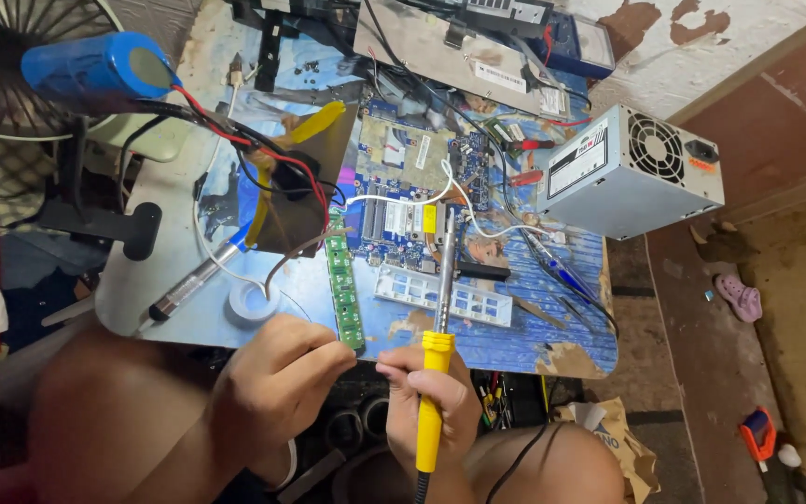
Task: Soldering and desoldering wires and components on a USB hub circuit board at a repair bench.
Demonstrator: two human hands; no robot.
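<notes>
The left hand (277, 383) pinches the near end of a narrow green circuit strip (343, 280), fingers closed on it right at the front edge of the worktop (188, 322). The strip runs away from the person, up towards a blue motherboard (412, 177). The right hand (426, 397) is wrapped shut around the yellow handle of a soldering iron (438, 322), whose metal shaft points away over a silver slotted plate (445, 297) towards the motherboard. Both hands sit at the front edge, close together but not touching. Left of the strip lie a white tape roll (252, 303) and a grey pen-like tool (193, 280), with bare worktop between them. A grey power supply box (627, 173) overhangs the right edge. A blue cylinder (95, 65) sits at the far left.
</notes>
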